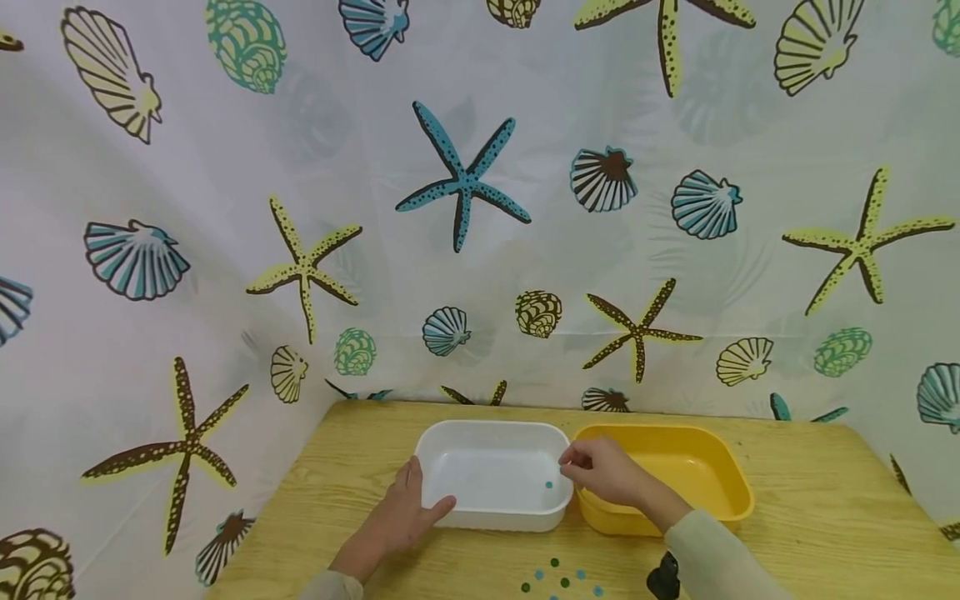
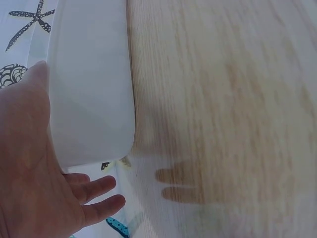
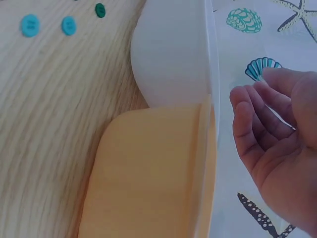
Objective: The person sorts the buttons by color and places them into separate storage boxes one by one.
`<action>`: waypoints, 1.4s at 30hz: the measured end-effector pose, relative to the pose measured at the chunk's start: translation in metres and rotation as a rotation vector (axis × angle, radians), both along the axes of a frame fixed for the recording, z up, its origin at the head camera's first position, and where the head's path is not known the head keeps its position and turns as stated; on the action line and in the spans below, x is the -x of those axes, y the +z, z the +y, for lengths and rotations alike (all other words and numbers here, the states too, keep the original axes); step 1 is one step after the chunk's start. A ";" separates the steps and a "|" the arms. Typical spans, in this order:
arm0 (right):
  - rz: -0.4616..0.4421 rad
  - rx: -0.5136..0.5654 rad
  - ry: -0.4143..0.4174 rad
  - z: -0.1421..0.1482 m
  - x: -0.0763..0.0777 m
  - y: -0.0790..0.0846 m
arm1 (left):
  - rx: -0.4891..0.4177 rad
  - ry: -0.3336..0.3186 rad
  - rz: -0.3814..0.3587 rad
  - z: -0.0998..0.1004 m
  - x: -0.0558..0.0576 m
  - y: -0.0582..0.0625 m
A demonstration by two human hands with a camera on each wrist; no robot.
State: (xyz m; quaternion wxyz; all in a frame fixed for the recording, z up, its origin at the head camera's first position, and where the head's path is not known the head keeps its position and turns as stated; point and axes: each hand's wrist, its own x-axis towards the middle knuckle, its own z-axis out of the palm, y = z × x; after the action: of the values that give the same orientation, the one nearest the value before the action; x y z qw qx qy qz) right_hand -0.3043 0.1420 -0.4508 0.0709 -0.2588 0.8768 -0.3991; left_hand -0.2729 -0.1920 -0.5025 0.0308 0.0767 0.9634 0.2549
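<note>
My left hand point(image 1: 401, 512) rests at the near left corner of a white plastic tub point(image 1: 495, 514), its thumb along the front rim and its fingers by the left side. In the left wrist view, several fingers extend past the tub's end. A small blue button point(image 1: 549, 484) shows inside the tub near its right end. Just above that end hovers my right hand point(image 1: 602, 469), fingers bent and thumb close to the fingertips. In the right wrist view I see no button between the fingertips. A yellow tub point(image 1: 690, 467) stands against the white one, partly behind my right forearm.
Several blue buttons point(image 1: 581, 575) and green buttons point(image 1: 555, 562) lie scattered on the wooden table point(image 1: 360, 450), in front of the tubs. A white cloth point(image 1: 510, 250) printed with shells and starfish hangs behind and beside the table. A black object point(image 1: 663, 577) sits by the right sleeve.
</note>
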 end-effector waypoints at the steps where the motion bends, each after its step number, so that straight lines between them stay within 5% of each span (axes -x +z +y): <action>1: 0.004 0.003 0.014 0.002 -0.003 0.001 | 0.002 0.000 0.001 -0.001 0.000 0.000; 11: -0.015 -0.009 0.095 0.019 -0.029 0.002 | 0.026 0.008 -0.001 -0.009 0.002 -0.004; 25: -0.147 -0.035 0.261 0.036 -0.063 -0.028 | 0.006 0.020 -0.030 -0.006 -0.001 -0.008; 33: -0.295 -0.038 0.265 0.047 -0.068 -0.046 | 0.008 0.020 -0.024 -0.005 0.002 -0.009; 42: -0.362 0.006 0.291 0.052 -0.068 -0.053 | 0.004 0.005 -0.014 -0.003 0.005 -0.006</action>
State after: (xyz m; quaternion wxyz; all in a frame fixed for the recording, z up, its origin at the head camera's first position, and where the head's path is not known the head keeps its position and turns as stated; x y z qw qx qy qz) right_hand -0.2360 0.1937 -0.5041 0.2830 -0.3069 0.8020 -0.4272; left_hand -0.2780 -0.1947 -0.5088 0.0369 0.0723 0.9639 0.2537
